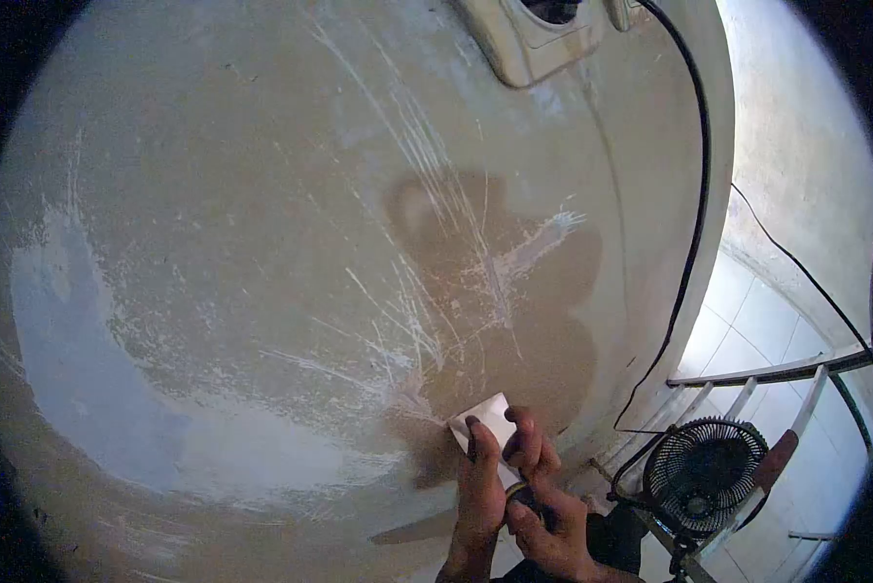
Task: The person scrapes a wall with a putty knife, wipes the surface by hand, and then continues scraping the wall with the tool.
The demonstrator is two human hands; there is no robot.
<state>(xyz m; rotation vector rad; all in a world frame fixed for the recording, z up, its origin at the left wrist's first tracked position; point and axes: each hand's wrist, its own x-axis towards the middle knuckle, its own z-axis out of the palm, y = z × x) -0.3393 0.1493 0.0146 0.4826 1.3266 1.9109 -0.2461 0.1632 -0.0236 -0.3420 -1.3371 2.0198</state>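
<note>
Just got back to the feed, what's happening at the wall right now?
A person holds a scraper against the wall with both hands: the left hand presses on the blade, the right hand grips the handle. White scrape marks and a darker patch lie above it. A fan and a ladder stand to the right.

Head view: close to wall, facing it, tilted downward.
</note>
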